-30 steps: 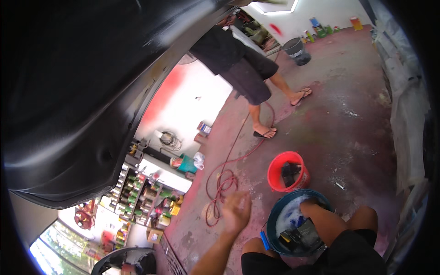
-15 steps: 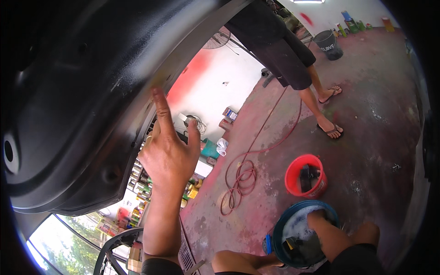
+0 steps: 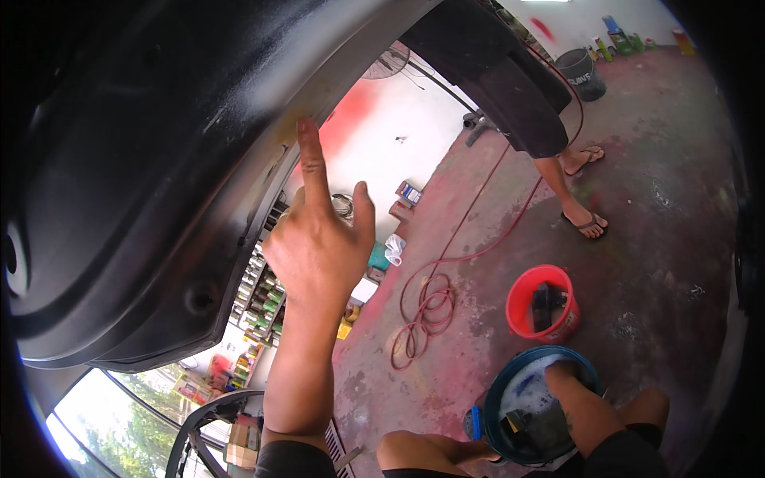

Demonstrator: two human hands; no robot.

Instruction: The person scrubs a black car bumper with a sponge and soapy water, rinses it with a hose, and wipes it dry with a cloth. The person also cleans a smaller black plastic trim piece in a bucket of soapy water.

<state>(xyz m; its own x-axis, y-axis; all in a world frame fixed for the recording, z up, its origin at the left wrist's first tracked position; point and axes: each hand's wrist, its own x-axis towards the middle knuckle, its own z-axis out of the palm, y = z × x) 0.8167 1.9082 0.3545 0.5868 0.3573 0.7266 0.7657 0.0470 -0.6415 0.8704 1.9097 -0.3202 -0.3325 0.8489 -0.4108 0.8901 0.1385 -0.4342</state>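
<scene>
My left hand [image 3: 319, 231] is raised against a dark car body panel [image 3: 119, 207]. Its index fingertip touches the panel's edge beside a dull grey, yellowish patch [image 3: 296, 119]. The thumb stands apart, the other fingers curl out of sight, and nothing is held. My right hand [image 3: 560, 373] reaches down into a dark teal bucket [image 3: 490, 414] of sudsy water [image 3: 522, 390]; its fingers are hidden there. A black block with a yellowish part [image 3: 519, 424] lies in the same water.
A red bucket [image 3: 516, 295] holding dark items stands just beyond. A coiled red hose [image 3: 430, 307] crosses the stained floor. Another person in dark clothes and flip-flops [image 3: 586, 219] stands further off, near a black bucket [image 3: 580, 76]. Shelves of cans [image 3: 259, 299] line the wall.
The left fingertip has shifted up and right along the panel's edge. My right hand stays in the sudsy bucket. The hose now also shows beside the other person.
</scene>
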